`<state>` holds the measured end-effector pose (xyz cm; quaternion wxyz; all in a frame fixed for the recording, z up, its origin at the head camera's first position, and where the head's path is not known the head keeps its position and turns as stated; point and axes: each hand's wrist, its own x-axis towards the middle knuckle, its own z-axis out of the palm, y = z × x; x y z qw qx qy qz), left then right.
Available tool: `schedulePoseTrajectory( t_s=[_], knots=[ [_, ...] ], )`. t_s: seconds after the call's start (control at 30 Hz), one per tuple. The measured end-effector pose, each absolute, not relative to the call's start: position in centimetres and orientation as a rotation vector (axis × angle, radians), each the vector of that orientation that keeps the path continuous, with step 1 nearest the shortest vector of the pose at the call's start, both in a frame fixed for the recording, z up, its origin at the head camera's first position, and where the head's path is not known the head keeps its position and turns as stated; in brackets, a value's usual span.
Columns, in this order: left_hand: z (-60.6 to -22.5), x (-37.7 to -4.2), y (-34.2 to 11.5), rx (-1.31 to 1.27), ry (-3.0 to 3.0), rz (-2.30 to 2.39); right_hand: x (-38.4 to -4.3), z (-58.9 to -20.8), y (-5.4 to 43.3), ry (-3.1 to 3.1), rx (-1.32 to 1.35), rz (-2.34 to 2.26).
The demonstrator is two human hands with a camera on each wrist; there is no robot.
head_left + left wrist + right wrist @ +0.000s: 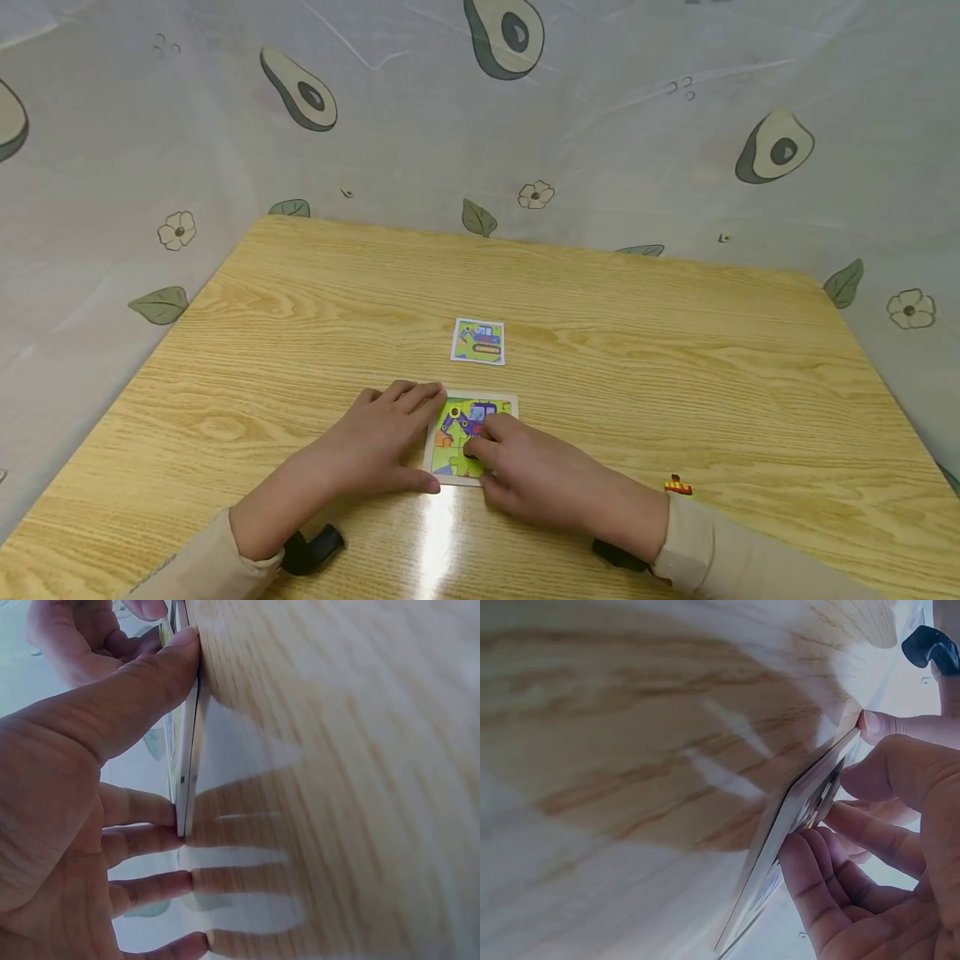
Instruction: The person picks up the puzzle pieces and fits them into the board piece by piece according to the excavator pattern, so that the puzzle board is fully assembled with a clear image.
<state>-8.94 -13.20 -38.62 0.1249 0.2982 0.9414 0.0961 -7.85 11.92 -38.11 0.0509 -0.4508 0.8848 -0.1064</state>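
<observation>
A square jigsaw puzzle (pixel 450 461) in a pale frame lies flat on the table, showing a purple vehicle on bright green. My left hand (pixel 382 437) rests at the puzzle's left side. Its fingers are extended near the upper left corner, and the thumb touches the lower left edge. Over the puzzle's right part, my right hand (pixel 528 467) has curled fingers. In the right wrist view its thumb and index finger pinch a thin puzzle piece (pixel 829 796), tilted up from the board. The fingers hide most of that piece and the puzzle's right side.
Behind the puzzle lies a small picture card (pixel 478 342) with a similar vehicle. A small red and yellow object (pixel 678 485) sits by the right sleeve. The wooden table (pixel 637 333) ends at a patterned curtain (pixel 600 125).
</observation>
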Motion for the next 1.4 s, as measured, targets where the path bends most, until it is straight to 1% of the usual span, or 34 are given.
schedulePoseTrajectory(
  t_s=[1.4],
  knots=[
    [-38.77, -8.93, -13.25, 0.9, 2.756, 0.257, -7.65, -37.86, 11.09, 2.687, -1.338, -0.275]
  ],
)
